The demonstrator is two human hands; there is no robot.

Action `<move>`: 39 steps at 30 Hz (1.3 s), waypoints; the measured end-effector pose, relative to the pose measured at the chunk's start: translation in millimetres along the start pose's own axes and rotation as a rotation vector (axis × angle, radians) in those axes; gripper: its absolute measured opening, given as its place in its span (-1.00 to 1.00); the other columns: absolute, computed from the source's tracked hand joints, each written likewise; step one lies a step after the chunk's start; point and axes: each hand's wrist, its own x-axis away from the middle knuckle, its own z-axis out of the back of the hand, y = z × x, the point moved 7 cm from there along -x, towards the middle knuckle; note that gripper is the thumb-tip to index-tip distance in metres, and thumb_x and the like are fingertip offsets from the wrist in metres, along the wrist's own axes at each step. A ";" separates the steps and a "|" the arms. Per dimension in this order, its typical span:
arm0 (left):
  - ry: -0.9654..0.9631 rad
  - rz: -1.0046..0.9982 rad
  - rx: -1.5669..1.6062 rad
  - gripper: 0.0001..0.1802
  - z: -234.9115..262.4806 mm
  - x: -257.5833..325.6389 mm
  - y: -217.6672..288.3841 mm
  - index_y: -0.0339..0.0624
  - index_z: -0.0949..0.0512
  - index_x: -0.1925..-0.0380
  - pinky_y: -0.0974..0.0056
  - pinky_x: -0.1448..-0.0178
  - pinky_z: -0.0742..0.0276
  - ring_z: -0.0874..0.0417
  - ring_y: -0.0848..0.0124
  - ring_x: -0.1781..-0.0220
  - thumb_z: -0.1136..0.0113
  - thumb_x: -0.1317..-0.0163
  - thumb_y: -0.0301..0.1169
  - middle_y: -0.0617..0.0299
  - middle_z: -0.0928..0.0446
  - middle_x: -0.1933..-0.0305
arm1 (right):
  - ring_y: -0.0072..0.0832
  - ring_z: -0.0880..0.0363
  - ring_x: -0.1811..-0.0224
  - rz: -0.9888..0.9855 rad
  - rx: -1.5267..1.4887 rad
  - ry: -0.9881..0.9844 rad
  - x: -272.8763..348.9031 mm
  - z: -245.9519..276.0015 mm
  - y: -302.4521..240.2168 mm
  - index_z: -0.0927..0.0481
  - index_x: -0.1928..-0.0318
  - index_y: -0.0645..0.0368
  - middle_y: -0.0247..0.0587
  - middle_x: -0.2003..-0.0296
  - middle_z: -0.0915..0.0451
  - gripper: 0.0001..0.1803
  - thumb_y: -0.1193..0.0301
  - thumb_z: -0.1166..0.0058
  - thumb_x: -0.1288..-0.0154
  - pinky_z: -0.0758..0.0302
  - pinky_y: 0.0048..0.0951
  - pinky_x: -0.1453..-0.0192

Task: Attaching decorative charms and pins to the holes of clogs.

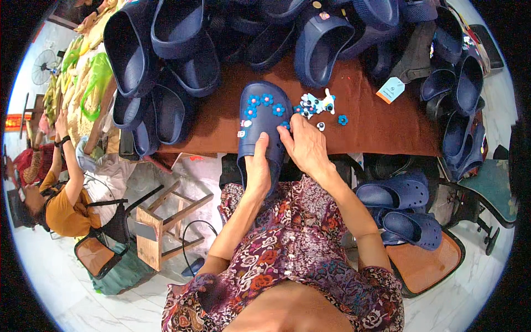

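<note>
Floral cloth covers my lap below my left hand (258, 166), which grips the heel of a navy clog (261, 119) at the brown table's (381, 124) near edge. My right hand (304, 145) pinches a blue flower charm (285, 125) onto it. A pale blue tag (391, 89) lies farther right.

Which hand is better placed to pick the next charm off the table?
Right hand, probably: its fingertips sit at the clog's edge beside the loose charms; the left hand grips the clog's heel.
</note>
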 end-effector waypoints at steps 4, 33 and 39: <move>0.005 -0.005 -0.012 -0.50 2.6 -3.8 -5.4 -0.28 -0.35 -0.25 0.28 -0.21 -0.48 -0.53 0.38 -0.13 -0.13 -0.41 -0.26 0.13 -0.49 -0.16 | 0.04 -0.57 0.38 0.080 0.075 0.014 -2.0 -1.0 -1.6 -0.35 0.26 0.22 0.04 0.43 -0.51 -0.71 0.25 -0.05 -0.40 -0.50 -0.02 0.34; -0.076 0.202 0.349 -0.51 -0.1 -1.5 -5.8 -0.34 -0.37 -0.16 0.06 -0.13 -0.58 -0.61 0.18 -0.09 -0.14 -0.23 -0.46 0.03 -0.53 -0.11 | -0.22 -0.62 0.26 -0.119 -0.066 0.132 0.5 53.6 37.3 -0.50 -0.06 0.22 -0.02 0.12 -0.47 -0.67 0.34 -0.14 -0.37 -0.53 -0.22 0.16; -0.071 0.219 0.313 -0.47 -1.1 6.2 -11.9 -0.36 -0.36 -0.20 0.06 -0.33 -0.44 -0.58 0.14 -0.18 -0.08 -0.20 -0.44 0.00 -0.54 -0.15 | -0.09 -0.55 0.03 0.032 -0.124 0.105 -1.3 34.7 -5.7 -0.54 -0.02 0.15 -0.08 0.09 -0.53 -0.62 0.26 -0.26 -0.25 -0.49 -0.17 -0.03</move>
